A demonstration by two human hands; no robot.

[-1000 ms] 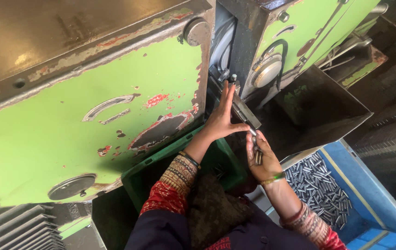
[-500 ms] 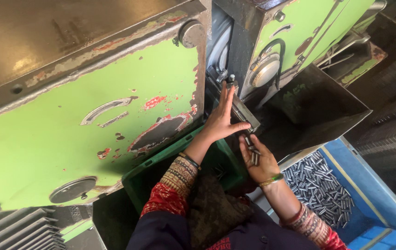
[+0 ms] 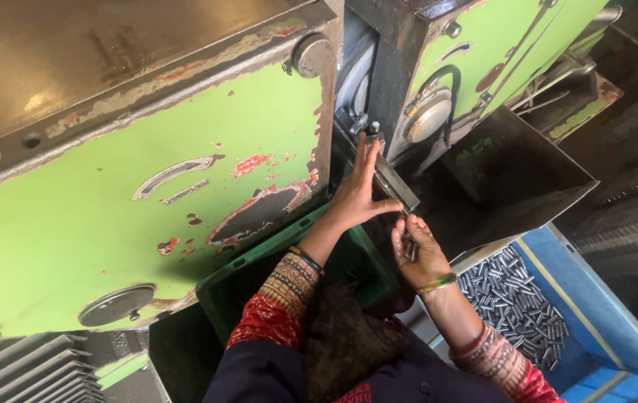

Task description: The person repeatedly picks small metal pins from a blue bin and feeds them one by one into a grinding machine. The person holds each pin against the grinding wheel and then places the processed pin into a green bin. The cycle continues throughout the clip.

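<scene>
no packages, labels, signs or screens showed anywhere, from twelve o'clock round to six o'clock, in this view

machine panel [image 3: 147, 224] – chipped green paint, rusty metal | pins [image 3: 516, 302] – shiny steel | crate [image 3: 610, 313] – smooth blue plastic

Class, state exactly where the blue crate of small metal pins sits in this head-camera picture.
The blue crate sits at the lower right of the head view, just right of the right hand and below the dark metal chute of the green machine.
</scene>
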